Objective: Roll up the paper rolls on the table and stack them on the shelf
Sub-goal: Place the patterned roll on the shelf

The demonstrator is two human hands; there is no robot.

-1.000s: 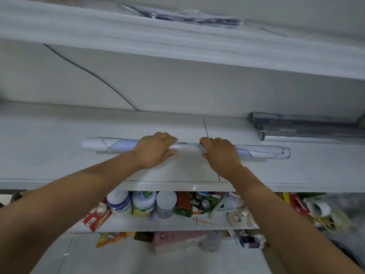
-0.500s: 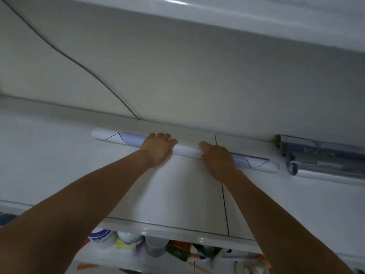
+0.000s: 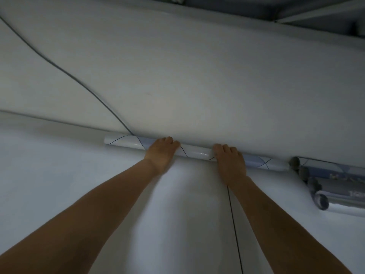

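Since the paper roll (image 3: 195, 154) lies flat on the shelf (image 3: 59, 175), tight against the wall (image 3: 177, 86) at its 12 o'clock, it looks almost put away. The left hand (image 3: 161, 155) curls its fingers over the roll, and the right hand (image 3: 231, 165) does too. At 3 o'clock, more rolls (image 3: 335, 184) lie together. I think only letting go is left; the table is out of sight.

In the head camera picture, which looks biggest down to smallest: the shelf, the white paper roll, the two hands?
1. shelf, filling most of the view.
2. white paper roll.
3. left hand and right hand: they look alike, so no ranking.
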